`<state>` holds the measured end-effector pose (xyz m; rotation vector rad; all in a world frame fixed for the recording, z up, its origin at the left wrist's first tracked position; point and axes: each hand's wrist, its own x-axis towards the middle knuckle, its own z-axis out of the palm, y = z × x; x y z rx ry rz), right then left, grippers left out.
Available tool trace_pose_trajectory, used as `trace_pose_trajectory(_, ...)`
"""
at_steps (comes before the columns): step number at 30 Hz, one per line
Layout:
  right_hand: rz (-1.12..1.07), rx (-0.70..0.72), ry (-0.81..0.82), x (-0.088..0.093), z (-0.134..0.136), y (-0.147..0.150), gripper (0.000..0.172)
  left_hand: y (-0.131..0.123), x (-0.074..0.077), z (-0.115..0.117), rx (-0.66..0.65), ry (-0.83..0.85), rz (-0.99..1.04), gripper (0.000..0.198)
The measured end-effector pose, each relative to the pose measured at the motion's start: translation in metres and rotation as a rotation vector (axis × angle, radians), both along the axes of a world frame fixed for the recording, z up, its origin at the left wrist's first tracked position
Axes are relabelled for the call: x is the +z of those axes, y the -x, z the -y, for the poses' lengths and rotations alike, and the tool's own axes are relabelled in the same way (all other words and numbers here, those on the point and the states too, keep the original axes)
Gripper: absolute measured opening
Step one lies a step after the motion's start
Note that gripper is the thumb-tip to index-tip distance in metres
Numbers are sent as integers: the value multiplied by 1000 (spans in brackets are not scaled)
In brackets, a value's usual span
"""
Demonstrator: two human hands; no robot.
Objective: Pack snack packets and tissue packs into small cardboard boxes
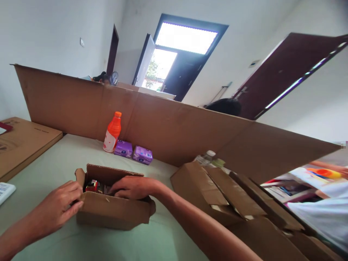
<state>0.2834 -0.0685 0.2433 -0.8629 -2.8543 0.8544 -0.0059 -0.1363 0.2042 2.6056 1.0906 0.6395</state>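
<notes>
A small cardboard box (114, 214) stands on the table before me with its top flaps up. My left hand (67, 201) pinches the box at its left end, thumb against the near side. Over the near wall, my right hand (133, 186) reaches into the box with its fingers bent and close together. Whatever those fingers hold is hidden by the hand and the wall. Inside the box, at the left, lies a small red and gold packaged item (92, 186). Other contents beside it are too dark to name.
Behind the box stand an orange drink bottle (112, 132) and two purple tissue packs (123, 148). A tall cardboard partition (168, 127) runs along the back. Several cardboard boxes (201, 185) crowd the right, and a flat carton (29, 141) lies left. Beyond, at right, sits another person (323, 217).
</notes>
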Motion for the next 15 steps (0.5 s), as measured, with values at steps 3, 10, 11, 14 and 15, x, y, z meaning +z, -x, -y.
trace_pose_trajectory(3, -222, -208, -113, 22, 28, -23, 30, 4, -12, 3, 81, -43, 90, 21)
trace_pose_trajectory(10, -271, -608, -526, -4, 92, -71, 29, -14, -38, 13, 341, -311, 259, 23)
trace_pose_trajectory(11, -269, -649, -567, -13, 96, -73, 32, -18, -39, 15, 364, -328, 274, 25)
trace_pose_trajectory(14, -266, -680, -609, -31, 102, -73, 34, -27, -40, 17, 404, -325, 314, 21)
trace_pose_trajectory(15, -257, -674, -603, -34, 103, -71, 32, -29, -40, 18, 413, -314, 324, 18)
